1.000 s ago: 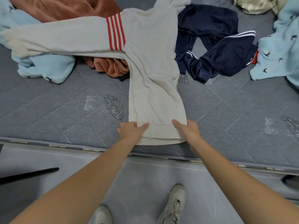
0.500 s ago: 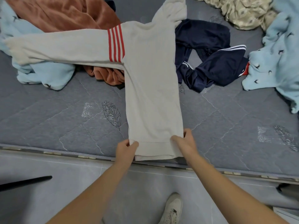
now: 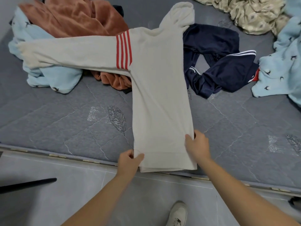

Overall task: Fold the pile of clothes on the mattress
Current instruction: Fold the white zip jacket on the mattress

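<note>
Matt knit hoodie (image 3: 159, 88); quilted mattress (image 3: 65, 124); fleecy rust garment (image 3: 73, 18).

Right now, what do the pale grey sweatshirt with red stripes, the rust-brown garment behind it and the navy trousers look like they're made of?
Pale grey sweatshirt with red stripes: matte, soft knit, probably cotton jersey; it lies flat without sheen.
Rust-brown garment: plush fleece or velour, judging by its fuzzy nap and soft highlights.
Navy trousers: smooth, faintly shiny synthetic tracksuit fabric, likely polyester.

a bedroom in a home. evidence: a bare grey quilted mattress (image 3: 65, 128) with a stitched leaf pattern fills the scene; household clothes (image 3: 219, 67) lie loose across its far side; a crumpled patterned blanket (image 3: 244, 12) sits far right; grey floor tiles (image 3: 48, 201) lie near.
</note>
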`<state>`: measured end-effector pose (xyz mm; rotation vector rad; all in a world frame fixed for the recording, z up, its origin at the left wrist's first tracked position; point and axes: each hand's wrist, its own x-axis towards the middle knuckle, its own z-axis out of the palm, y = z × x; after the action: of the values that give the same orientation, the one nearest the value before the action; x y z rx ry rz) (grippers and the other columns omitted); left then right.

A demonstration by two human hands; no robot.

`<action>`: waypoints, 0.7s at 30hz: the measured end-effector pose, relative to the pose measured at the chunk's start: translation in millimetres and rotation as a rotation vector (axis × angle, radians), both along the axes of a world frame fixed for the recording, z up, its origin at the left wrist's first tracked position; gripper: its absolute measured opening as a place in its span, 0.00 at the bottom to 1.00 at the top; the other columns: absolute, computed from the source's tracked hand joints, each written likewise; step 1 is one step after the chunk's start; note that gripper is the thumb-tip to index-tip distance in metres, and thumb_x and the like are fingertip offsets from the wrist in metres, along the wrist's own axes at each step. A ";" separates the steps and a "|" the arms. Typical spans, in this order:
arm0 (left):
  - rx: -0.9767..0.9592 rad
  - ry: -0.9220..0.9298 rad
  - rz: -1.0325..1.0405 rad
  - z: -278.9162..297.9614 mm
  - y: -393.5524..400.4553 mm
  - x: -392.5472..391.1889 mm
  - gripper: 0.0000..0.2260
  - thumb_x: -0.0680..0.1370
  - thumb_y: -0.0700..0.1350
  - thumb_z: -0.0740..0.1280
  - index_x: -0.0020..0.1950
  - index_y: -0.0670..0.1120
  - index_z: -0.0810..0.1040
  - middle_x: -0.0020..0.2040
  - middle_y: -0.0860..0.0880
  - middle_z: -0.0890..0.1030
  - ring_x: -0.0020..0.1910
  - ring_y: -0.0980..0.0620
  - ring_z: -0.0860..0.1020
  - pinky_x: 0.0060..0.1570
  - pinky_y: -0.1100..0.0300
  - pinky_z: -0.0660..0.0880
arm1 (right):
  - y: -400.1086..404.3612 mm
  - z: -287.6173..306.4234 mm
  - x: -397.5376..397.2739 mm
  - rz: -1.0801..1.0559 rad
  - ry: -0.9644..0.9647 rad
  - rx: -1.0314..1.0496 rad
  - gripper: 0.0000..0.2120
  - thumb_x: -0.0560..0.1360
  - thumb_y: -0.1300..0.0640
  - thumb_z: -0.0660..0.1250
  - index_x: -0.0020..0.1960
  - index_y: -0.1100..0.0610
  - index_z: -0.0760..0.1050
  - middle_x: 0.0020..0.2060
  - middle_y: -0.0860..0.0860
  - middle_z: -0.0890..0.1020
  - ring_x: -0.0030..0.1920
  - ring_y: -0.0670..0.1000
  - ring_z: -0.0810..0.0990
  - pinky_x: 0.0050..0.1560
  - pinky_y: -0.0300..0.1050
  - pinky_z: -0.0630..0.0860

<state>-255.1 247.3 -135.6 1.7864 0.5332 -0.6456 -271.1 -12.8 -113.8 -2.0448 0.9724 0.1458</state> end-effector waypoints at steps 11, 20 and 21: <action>0.363 -0.311 -0.107 57.9 -33.6 105.5 0.29 0.79 0.50 0.72 0.76 0.41 0.66 0.70 0.45 0.71 0.70 0.44 0.69 0.71 0.46 0.68 | -22.3 30.8 63.2 0.490 -0.004 -0.453 0.29 0.82 0.50 0.62 0.80 0.56 0.60 0.74 0.55 0.67 0.71 0.57 0.67 0.68 0.57 0.71; 0.471 -0.507 0.030 101.9 13.7 278.5 0.34 0.82 0.52 0.67 0.83 0.45 0.57 0.79 0.42 0.62 0.78 0.43 0.60 0.75 0.47 0.60 | 37.2 60.6 210.3 0.673 -0.202 -0.432 0.34 0.85 0.49 0.57 0.85 0.56 0.46 0.85 0.52 0.48 0.84 0.53 0.47 0.83 0.55 0.52; 0.486 -0.496 0.081 100.5 26.1 300.8 0.34 0.82 0.52 0.67 0.83 0.44 0.56 0.79 0.41 0.62 0.78 0.42 0.60 0.75 0.47 0.60 | 49.8 61.1 233.0 0.681 -0.222 -0.428 0.34 0.85 0.48 0.57 0.85 0.56 0.45 0.85 0.52 0.48 0.84 0.53 0.46 0.83 0.55 0.51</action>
<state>45.7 273.4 -35.0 2.2681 0.4361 0.0067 -38.2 37.0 -52.7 -2.6541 0.1413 0.0657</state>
